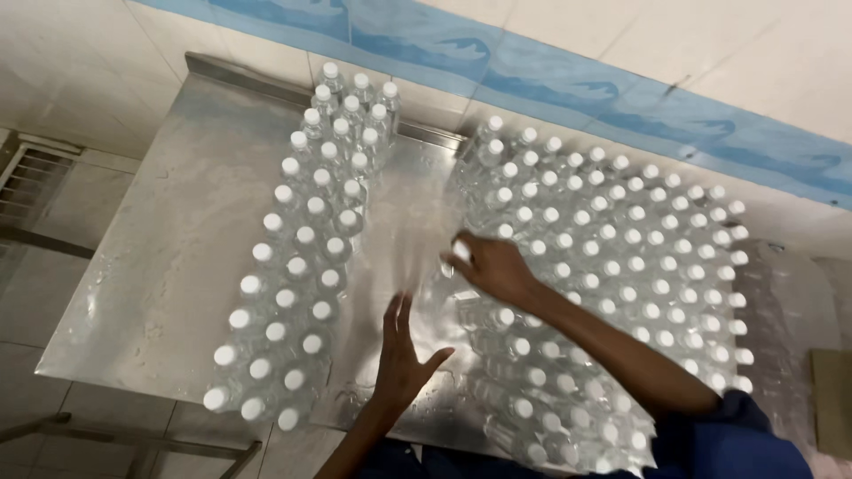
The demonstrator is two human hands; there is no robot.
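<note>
Several clear plastic bottles with white caps stand on a wet steel table [169, 257]. A narrow block of bottles [306, 257] three wide runs down the left of centre. A much larger block of bottles [621, 257] fills the right side. My right hand [490, 266] reaches across the large block and grips a bottle [460, 255] by its cap at the block's left edge. My left hand [404, 355] hovers flat with fingers spread over the bare strip between the two blocks, holding nothing.
A tiled wall [550, 62] with a blue band runs behind the table. The table's raised back rim [240, 75] meets it. Tiled floor and a metal grate [27, 177] lie to the left. A brown carton edge [832, 399] shows at far right.
</note>
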